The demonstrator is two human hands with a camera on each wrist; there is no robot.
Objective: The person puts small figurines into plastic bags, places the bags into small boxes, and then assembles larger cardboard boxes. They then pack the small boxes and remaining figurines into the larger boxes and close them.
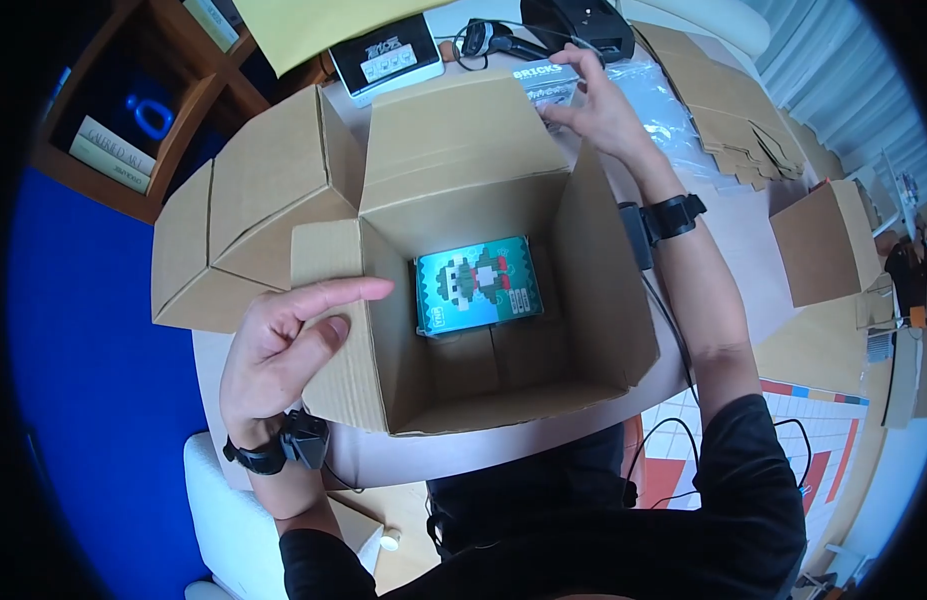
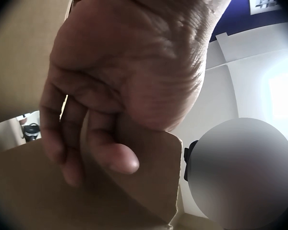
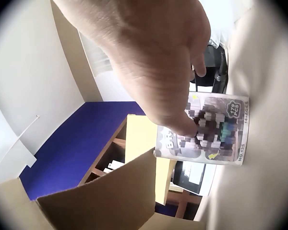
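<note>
An open cardboard box stands before the person, with a teal box showing a pixel figure lying inside. At its left flap is the left hand, index finger stretched over the rim and thumb above the flap. Beyond the box's far right corner, the right hand reaches to a small box marked BRICKS, which stands upright on the table in the right wrist view. There the thumb overlaps the printed face, while other fingers extend past its side, spread apart from the thumb.
A closed carton stands left of the open box. Behind are a framed screen-like device, a handheld scanner and a black machine. Flattened cardboard and clear plastic lie at the right; another carton stands farther right.
</note>
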